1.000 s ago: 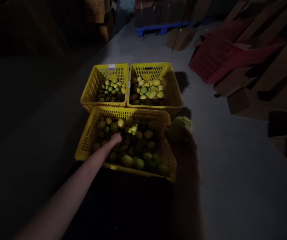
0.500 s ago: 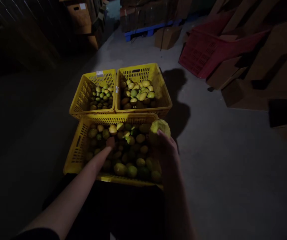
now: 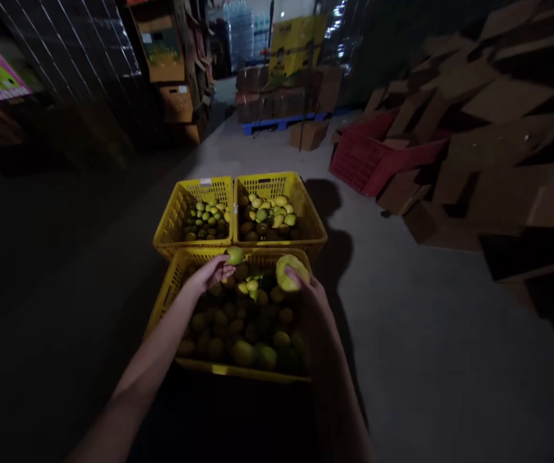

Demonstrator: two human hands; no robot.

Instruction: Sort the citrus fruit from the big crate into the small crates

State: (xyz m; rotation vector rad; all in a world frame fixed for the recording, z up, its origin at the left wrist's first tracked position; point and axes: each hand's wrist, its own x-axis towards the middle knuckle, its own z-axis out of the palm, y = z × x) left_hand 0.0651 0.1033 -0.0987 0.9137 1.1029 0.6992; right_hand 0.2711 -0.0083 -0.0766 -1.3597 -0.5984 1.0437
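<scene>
My left hand (image 3: pixel 212 273) pinches a green lemon (image 3: pixel 234 255) above the far side of the near yellow crate (image 3: pixel 164 299). Over that crate's right end, my right hand (image 3: pixel 312 287) grips a large, lumpy yellow-green fruit (image 3: pixel 291 272), probably a citrus. Below both hands lie many yellow and green lemons (image 3: pixel 243 353) of mixed sizes, much of them in shadow. Behind stand two more yellow crates side by side. Small, mostly green fruit (image 3: pixel 205 217) lies in the left crate (image 3: pixel 167 215), and yellower lemons (image 3: pixel 277 220) in the right crate (image 3: pixel 310 212).
To the right, a red crate (image 3: pixel 358 161) stands beside a heap of flattened cardboard boxes (image 3: pixel 493 148). A loaded blue pallet (image 3: pixel 281 122) is at the back, with a small carton (image 3: pixel 308 135) before it. Stacked cartons (image 3: pixel 177 103) rise at back left.
My left hand has come up out of the near crate with a green lemon. My right hand still holds the large fruit, slightly further left. The camera view has tilted up.
</scene>
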